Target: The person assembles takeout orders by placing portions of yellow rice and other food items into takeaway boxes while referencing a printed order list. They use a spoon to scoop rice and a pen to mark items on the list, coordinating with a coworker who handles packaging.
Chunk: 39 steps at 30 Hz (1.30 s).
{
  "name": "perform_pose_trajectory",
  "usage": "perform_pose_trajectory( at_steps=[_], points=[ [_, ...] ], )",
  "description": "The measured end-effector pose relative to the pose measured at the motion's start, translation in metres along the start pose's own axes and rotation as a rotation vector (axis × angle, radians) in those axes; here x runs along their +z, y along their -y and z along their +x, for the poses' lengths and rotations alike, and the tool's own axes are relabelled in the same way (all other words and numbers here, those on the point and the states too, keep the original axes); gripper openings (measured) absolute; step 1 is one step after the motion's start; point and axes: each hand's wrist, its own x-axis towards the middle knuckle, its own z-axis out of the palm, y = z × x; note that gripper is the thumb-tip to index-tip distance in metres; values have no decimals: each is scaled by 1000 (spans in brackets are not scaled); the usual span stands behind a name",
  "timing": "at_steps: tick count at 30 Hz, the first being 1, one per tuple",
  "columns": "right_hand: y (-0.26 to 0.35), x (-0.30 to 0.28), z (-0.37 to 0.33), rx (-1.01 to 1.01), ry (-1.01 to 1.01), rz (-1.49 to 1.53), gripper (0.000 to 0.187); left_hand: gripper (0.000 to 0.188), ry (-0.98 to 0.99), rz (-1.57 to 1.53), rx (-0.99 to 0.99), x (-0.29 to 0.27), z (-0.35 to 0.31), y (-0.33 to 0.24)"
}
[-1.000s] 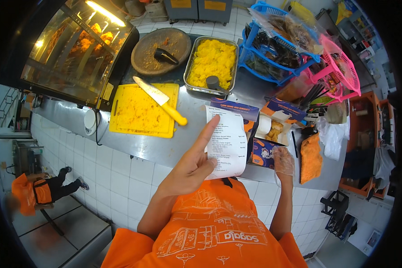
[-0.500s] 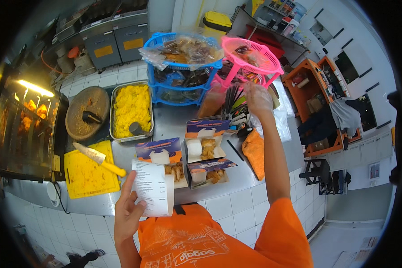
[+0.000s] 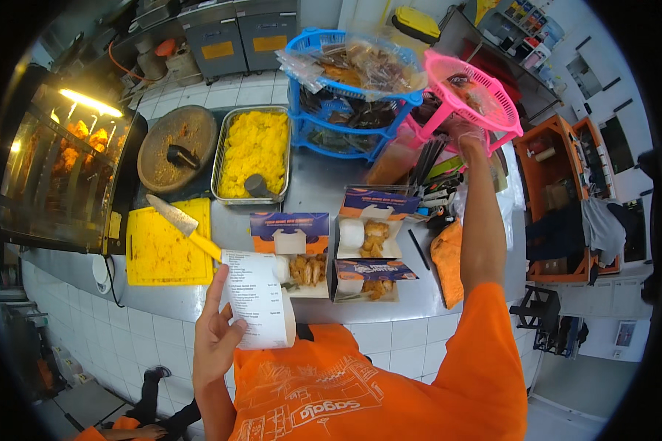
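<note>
A long printed receipt [image 3: 256, 300] is pinched between the thumb and fingers of my left hand [image 3: 217, 320], in front of my body. My right arm stretches to the pink plastic basket rack [image 3: 449, 117]. There my right hand [image 3: 468, 135], in a clear plastic glove, reaches under the top basket, its fingers hidden. Packets lie in that top basket. Three open takeaway boxes stand at the table's near edge: a left box [image 3: 290, 226], a rear right box [image 3: 379, 204] and a front right box [image 3: 375, 270]. White rice and fried chicken pieces show in them.
A blue tiered rack [image 3: 331, 147] of packets stands left of the pink one. Further left are a tray of yellow rice [image 3: 254, 151], a stone mortar [image 3: 165, 165], a knife [image 3: 180, 220] on a yellow board [image 3: 165, 257] and a lit display cabinet [image 3: 59, 162]. An orange cloth [image 3: 446, 257] lies right.
My right hand has gone further in beneath the pink top basket. The receipt stays in my left hand. The view has shifted, and more of another person shows at lower left.
</note>
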Motion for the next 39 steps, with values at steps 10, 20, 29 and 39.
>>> perform_pose_trajectory(
  at_steps=[10, 20, 29, 39],
  points=[
    [50, -58, -125, 428, -480, 24, 38, 85, 43, -81, -5, -3, 17, 1],
    [141, -14, -241, 248, -110, 846, 13, 85, 123, -92, -6, -3, 25, 5],
    [212, 70, -219, -358, 704, -54, 26, 85, 232, -74, 28, 3, 21, 1],
    [235, 89, -220, -355, 816, -92, 39, 90, 235, -62, 112, 3, 11, -8]
  ],
)
